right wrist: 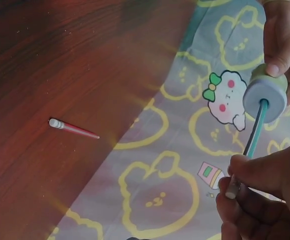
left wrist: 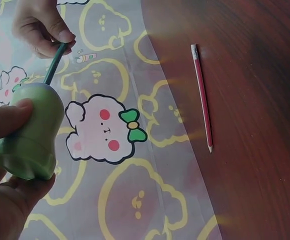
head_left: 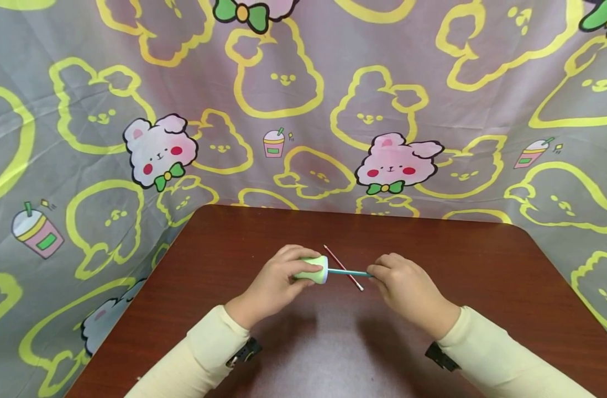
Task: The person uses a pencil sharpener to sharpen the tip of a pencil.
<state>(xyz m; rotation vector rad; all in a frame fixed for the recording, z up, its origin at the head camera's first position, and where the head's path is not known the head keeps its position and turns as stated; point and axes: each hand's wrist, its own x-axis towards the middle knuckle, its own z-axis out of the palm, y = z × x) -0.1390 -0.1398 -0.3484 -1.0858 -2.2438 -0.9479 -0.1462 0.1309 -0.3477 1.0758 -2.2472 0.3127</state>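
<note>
My left hand [head_left: 278,279] grips a light green pencil sharpener [left wrist: 35,125] with a pale lavender end face, fingers and thumb wrapped about its body. A teal pencil [head_left: 348,272] runs into the hole in that end face [right wrist: 266,100], so its tip is hidden inside. At the pencil's other end my right hand [head_left: 408,284] pinches it between thumb and fingers, and its blunt end [right wrist: 232,190] pokes out past the thumb. Both hands are raised over the table. Beneath the teal pencil, a red pencil [head_left: 340,265] with a white eraser end lies on the tabletop.
The dark reddish-brown table [head_left: 224,237] has rounded back corners. Around it hangs a grey curtain [head_left: 323,121] printed with yellow outlines and white bunny faces. Both forearms wear pale sleeves [head_left: 204,342] with dark wrist straps [head_left: 246,351].
</note>
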